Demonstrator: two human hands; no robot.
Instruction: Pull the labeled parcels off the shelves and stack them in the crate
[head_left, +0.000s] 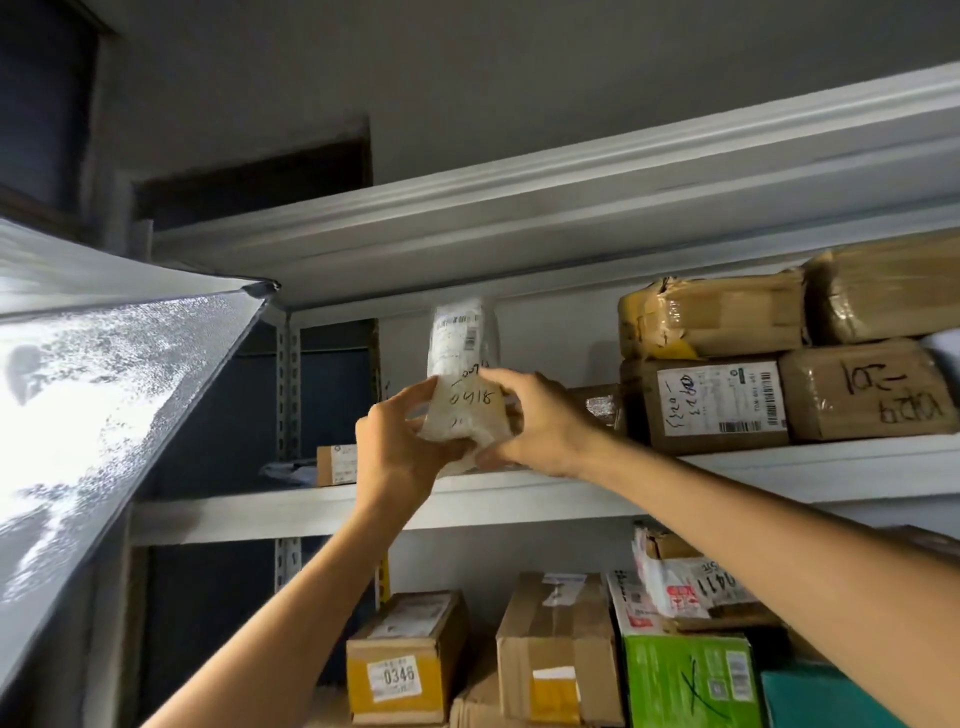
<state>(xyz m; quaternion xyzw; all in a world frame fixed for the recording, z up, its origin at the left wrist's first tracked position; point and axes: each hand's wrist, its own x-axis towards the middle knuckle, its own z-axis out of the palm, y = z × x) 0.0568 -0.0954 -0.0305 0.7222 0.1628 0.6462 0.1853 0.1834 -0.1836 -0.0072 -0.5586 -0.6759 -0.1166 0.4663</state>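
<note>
Grip two-handed: left hand (400, 441) curled round bag (462, 358) lower left, right hand (535, 421) curled on its right side. Bag upright at shelf (779, 473) front edge, top just under upper shelf (519, 223). Open room left of it up to small box (336, 464) behind; stacked boxes (717, 364) near on right.

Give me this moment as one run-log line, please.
phase: shelf pick | left hand: grips white parcel marked 0418 | right hand: grips same parcel | parcel: upright at edge of shelf | crate: not in view
</note>
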